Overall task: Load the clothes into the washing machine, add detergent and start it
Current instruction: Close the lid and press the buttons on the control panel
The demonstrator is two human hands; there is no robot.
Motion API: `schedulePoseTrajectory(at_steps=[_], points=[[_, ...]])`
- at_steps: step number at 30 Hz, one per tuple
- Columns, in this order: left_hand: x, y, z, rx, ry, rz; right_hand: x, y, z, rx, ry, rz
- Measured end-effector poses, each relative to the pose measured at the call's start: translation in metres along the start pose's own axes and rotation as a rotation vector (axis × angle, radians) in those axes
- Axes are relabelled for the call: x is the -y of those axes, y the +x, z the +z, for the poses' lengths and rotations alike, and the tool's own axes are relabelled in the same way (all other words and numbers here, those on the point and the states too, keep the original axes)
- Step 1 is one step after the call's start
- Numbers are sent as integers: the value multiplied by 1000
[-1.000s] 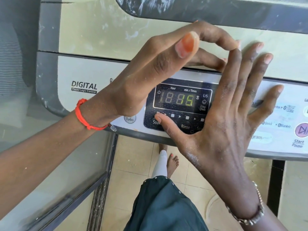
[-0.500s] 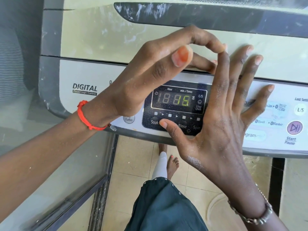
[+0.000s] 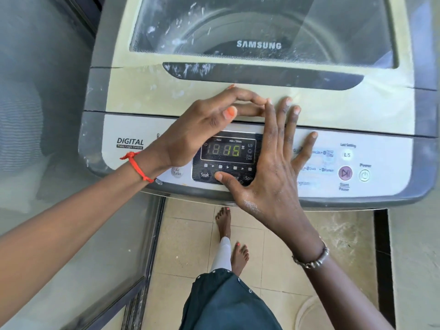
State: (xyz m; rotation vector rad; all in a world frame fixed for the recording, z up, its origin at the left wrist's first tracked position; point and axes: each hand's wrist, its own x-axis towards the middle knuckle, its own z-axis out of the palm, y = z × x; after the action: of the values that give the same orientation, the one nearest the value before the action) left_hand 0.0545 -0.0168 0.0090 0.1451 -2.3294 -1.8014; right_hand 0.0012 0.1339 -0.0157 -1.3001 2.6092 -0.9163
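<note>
A top-loading washing machine (image 3: 142, 96) stands before me with its glass lid (image 3: 262, 27) down. Its lit display (image 3: 225, 150) reads green digits. My left hand (image 3: 204, 129), with an orange wrist thread, curves over the display's top left, fingers bent and holding nothing. My right hand (image 3: 273, 167) lies flat and spread along the display's right side, its thumb resting on the button row near the Soak label (image 3: 204, 174). Both hands cup around the display. The Start/Pause button (image 3: 345, 173) and Power button (image 3: 364, 175) sit uncovered to the right.
A glass panel with a metal frame (image 3: 147, 246) runs along the left. Tiled floor (image 3: 190, 246) shows below the machine, with my bare feet and dark skirt (image 3: 226, 303). White powder smears mark the lid.
The view has pulled back and up, so the whole lid and the right-hand buttons show. Both hands keep the same cupped pose around the display.
</note>
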Motion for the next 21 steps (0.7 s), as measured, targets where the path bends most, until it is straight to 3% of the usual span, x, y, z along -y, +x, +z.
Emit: schedulePoseTrajectory(at_steps=[6,12,21], points=[[-6,-1,5,-20,166,29,-13,-4,-21,44,215,22],[-8,-5,8,-106,236,54,-63,-15,-64,1,165,142],[1,-5,6,-571,374,40,-101,-31,-108,28,302,275]])
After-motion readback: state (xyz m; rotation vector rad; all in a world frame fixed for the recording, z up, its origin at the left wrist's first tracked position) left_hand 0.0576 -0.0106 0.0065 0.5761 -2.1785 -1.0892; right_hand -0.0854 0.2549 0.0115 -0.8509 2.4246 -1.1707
